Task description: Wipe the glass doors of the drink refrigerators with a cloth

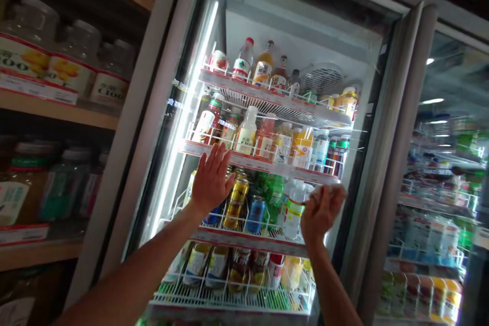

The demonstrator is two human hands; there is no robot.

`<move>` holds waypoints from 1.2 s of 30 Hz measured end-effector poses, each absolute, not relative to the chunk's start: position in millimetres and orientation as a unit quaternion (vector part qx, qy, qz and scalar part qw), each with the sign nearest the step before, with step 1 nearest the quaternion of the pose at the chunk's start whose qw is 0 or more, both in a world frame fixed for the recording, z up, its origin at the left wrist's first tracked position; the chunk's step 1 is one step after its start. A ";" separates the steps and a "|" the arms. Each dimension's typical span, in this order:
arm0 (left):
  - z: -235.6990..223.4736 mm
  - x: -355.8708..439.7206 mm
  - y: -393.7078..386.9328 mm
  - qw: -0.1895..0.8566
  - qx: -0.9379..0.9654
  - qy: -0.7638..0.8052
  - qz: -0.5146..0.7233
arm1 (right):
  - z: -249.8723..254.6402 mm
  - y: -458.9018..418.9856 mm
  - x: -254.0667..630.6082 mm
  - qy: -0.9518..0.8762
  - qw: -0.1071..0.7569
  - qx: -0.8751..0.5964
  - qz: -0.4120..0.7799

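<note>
My left hand is raised with its fingers spread, flat against or just in front of the glass door of a drinks cooler. My right hand is up at the same door, further right, with its fingers bent toward the glass and nothing in them. Behind the glass, a gold can and a blue can stand on a wire shelf just below my hands. A green bottle and a clear bottle stand beside them. Glare makes the labels hard to read.
The cooler's metal door frame runs up the left side. Wooden shelves on the left hold large plastic jars. A second glass-door cooler with packed shelves stands to the right. More bottles fill the cooler's upper and lower shelves.
</note>
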State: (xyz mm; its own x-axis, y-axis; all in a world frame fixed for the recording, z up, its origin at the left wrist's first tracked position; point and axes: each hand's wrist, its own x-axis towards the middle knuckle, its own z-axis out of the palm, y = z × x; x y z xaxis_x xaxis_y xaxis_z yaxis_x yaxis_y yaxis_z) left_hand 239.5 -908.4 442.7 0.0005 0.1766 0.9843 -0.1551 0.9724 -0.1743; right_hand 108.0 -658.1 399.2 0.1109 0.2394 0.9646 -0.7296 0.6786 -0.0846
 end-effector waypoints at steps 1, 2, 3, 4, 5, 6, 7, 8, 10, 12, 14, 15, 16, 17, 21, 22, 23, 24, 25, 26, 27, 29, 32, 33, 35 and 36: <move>442.5 239.6 -908.5 0.705 -0.007 -0.699 0.116 | 397.2 -675.7 119.3 -0.574 0.710 0.252 0.321; 442.4 239.7 -908.8 0.703 -0.005 -0.702 0.115 | 393.6 -693.9 131.6 -0.576 0.702 0.300 0.292; 442.2 239.7 -909.0 0.701 -0.004 -0.704 0.115 | 389.2 -709.3 142.8 -0.579 0.689 0.352 0.256; 442.0 239.6 -909.3 0.700 -0.002 -0.705 0.116 | 384.8 -719.1 150.7 -0.586 0.669 0.403 0.218; 441.8 239.5 -909.6 0.699 -0.001 -0.705 0.118 | 381.1 -721.5 153.9 -0.589 0.654 0.435 0.189; 441.7 239.3 -909.7 0.699 0.001 -0.705 0.120 | 378.8 -716.4 151.7 -0.588 0.654 0.443 0.176; 441.5 239.0 -909.7 0.699 0.004 -0.704 0.122 | 378.1 -705.0 144.5 -0.586 0.667 0.424 0.179; 441.3 238.7 -909.6 0.700 0.005 -0.704 0.124 | 379.3 -689.8 133.9 -0.581 0.691 0.381 0.201; 441.2 238.2 -908.9 0.700 0.007 -0.703 0.127 | 386.4 -660.2 110.9 -0.562 0.734 0.261 0.277; 441.2 238.3 -908.0 0.699 0.006 -0.704 0.125 | 394.8 -649.8 100.1 -0.540 0.747 0.178 0.346; 441.4 239.1 -907.3 0.696 0.004 -0.708 0.122 | 397.1 -665.3 109.1 -0.536 0.735 0.190 0.368; 441.5 239.7 -907.1 0.694 0.004 -0.710 0.122 | 395.0 -679.2 119.0 -0.546 0.723 0.228 0.356; 441.6 240.3 -907.0 0.692 0.004 -0.712 0.123 | 390.9 -693.5 130.1 -0.560 0.707 0.284 0.326; 441.7 240.8 -906.9 0.690 0.005 -0.713 0.125 | 385.8 -705.3 140.1 -0.574 0.685 0.349 0.281; 441.6 240.7 -907.7 0.692 0.008 -0.710 0.126 | 369.2 -695.3 138.1 -0.585 0.658 0.437 0.183; 441.6 240.2 -907.9 0.694 0.007 -0.709 0.125 | 369.2 -681.0 127.8 -0.582 0.684 0.386 0.210; 441.5 239.7 -908.1 0.695 0.006 -0.708 0.124 | 371.1 -666.4 116.9 -0.576 0.711 0.316 0.251; 441.5 239.2 -908.1 0.696 0.004 -0.708 0.124 | 374.7 -654.4 107.8 -0.565 0.732 0.243 0.293; 441.6 239.0 -908.0 0.696 0.003 -0.708 0.123 | 378.9 -647.4 102.3 -0.555 0.741 0.187 0.328; 441.7 238.9 -907.9 0.696 0.002 -0.708 0.121 | 382.8 -646.6 101.6 -0.548 0.742 0.159 0.353; 441.8 239.1 -907.8 0.695 0.000 -0.709 0.119 | 385.3 -651.9 105.6 -0.548 0.736 0.164 0.363; 442.0 240.0 -907.7 0.695 -0.005 -0.710 0.114 | 384.3 -674.6 123.0 -0.568 0.707 0.256 0.333; 442.0 241.0 -908.0 0.695 -0.013 -0.711 0.108 | 373.0 -698.0 143.3 -0.596 0.647 0.427 0.209; 441.9 241.1 -908.2 0.694 -0.016 -0.712 0.106 | 369.8 -694.9 141.9 -0.599 0.640 0.444 0.182; 441.5 240.7 -908.6 0.693 -0.019 -0.713 0.102 | 368.7 -673.3 126.4 -0.600 0.669 0.394 0.193; 441.4 240.3 -908.7 0.693 -0.020 -0.713 0.101 | 371.5 -659.2 115.3 -0.595 0.695 0.333 0.227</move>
State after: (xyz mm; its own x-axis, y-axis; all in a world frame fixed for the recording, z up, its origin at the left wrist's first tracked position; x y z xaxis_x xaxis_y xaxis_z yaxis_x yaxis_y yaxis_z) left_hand 240.3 -908.7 441.4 -0.0385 0.1693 0.9848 -0.1116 0.9787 -0.1726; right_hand 115.3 -659.2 371.5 0.1893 -0.0805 0.9786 -0.7122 0.6749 0.1933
